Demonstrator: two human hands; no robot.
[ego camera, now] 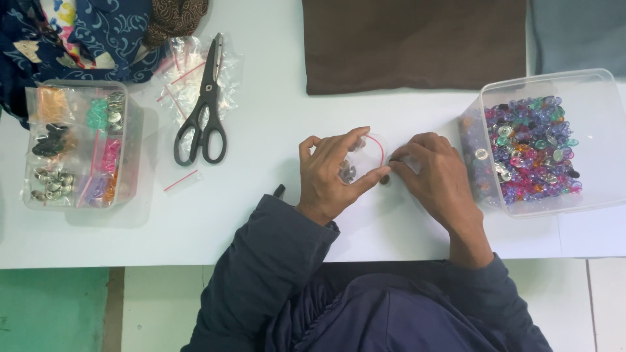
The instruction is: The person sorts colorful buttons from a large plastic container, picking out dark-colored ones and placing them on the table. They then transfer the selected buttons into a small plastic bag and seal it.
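Small clear zip bag (362,156) with a red seal line sits on the white desk (274,215) at centre, a few small metallic pieces inside. Left hand (329,176) curls round it, fingers closed on its left edge and mouth, apparently to pin it flat. Right hand (433,173) pinches the bag's right edge, fingertips tight together. Just right, an open clear tub (596,98) of mixed coloured beads, within easy reach. Far left, a second tub (124,156) holding sorted bagged pieces. Black scissors (203,107) lie on spare empty bags (179,62). Brown fabric (414,42) folded at top.
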